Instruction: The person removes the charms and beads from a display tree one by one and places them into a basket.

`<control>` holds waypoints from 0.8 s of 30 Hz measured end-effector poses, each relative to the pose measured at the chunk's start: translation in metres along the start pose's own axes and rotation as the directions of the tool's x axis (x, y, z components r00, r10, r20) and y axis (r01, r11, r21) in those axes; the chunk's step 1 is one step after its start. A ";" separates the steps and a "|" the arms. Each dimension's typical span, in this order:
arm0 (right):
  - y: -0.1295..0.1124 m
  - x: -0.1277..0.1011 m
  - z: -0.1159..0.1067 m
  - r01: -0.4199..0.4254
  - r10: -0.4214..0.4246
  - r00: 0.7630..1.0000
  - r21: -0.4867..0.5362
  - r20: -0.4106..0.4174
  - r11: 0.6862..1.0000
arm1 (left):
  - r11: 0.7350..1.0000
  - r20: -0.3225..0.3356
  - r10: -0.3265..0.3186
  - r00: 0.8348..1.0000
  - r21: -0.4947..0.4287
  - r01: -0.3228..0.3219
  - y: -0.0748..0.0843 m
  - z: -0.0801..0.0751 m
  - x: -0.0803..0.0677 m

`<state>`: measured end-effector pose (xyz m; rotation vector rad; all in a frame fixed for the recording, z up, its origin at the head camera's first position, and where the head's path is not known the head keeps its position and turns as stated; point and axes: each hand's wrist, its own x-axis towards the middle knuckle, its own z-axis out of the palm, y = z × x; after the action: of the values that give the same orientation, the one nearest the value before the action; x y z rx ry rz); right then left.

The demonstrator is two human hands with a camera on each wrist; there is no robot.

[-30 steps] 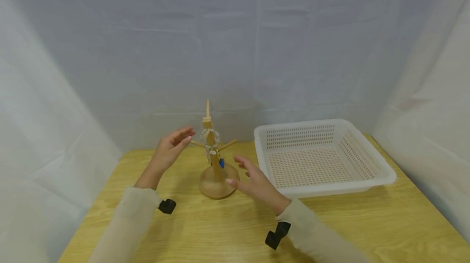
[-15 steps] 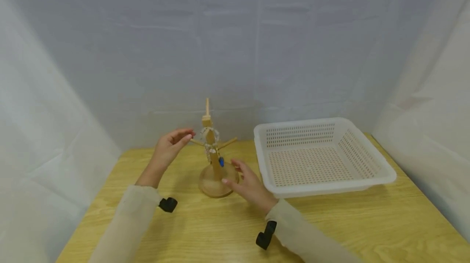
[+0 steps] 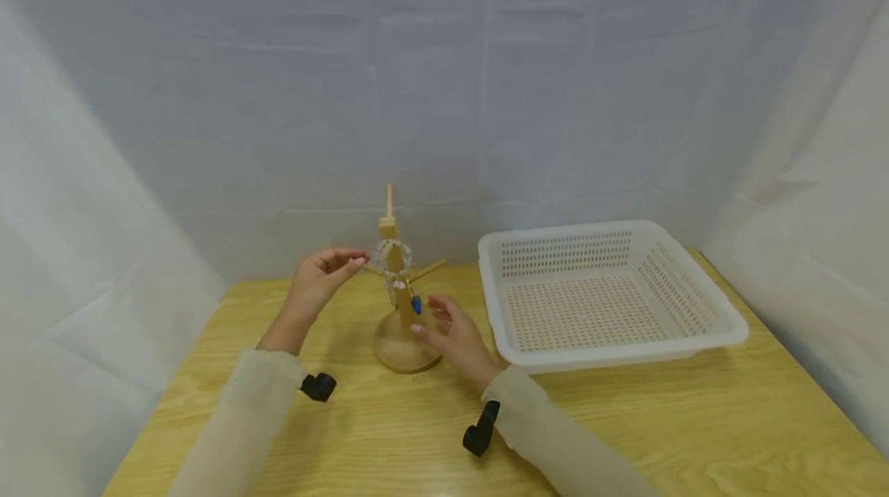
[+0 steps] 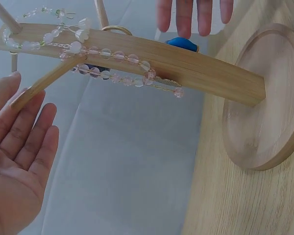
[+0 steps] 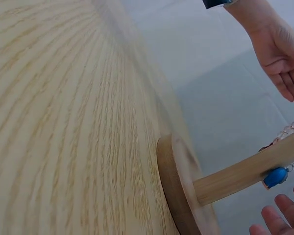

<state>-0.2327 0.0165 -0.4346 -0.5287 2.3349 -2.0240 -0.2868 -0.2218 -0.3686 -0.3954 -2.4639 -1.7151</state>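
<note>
The wooden stand (image 3: 400,304) with its bead bracelet (image 3: 393,259) stood between both hands, the left hand (image 3: 321,278) spread at its nine o'clock, the right hand (image 3: 450,333), seemingly relaxed, near its four o'clock.

Both arms wear loose pale beige sleeves (image 3: 236,420) reaching the wrists; a small black camera (image 3: 318,387) is strapped under each wrist.
</note>
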 end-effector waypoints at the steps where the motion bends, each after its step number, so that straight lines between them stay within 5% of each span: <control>1: 0.002 0.002 0.001 0.004 -0.004 1.000 0.007 -0.009 1.000 | 1.000 -0.001 -0.005 1.000 -0.003 0.005 0.000 0.000 0.000; 10: 0.035 0.026 0.012 0.025 -0.023 0.994 0.017 -0.108 1.000 | 0.998 -0.033 -0.056 0.998 0.020 0.056 0.000 0.001 0.002; 20: 0.008 0.020 0.009 0.047 -0.041 0.995 0.069 -0.088 0.997 | 0.997 -0.036 -0.077 0.996 -0.005 0.076 0.000 0.006 0.003; 24: 0.023 0.029 0.013 0.054 -0.049 0.993 0.045 -0.104 0.998 | 0.997 -0.044 -0.066 0.997 -0.032 0.065 -0.002 0.007 0.004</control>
<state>-0.2627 -0.0009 -0.4525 -0.4998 2.3453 -2.1734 -0.2908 -0.2154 -0.3718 -0.2791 -2.4475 -1.7688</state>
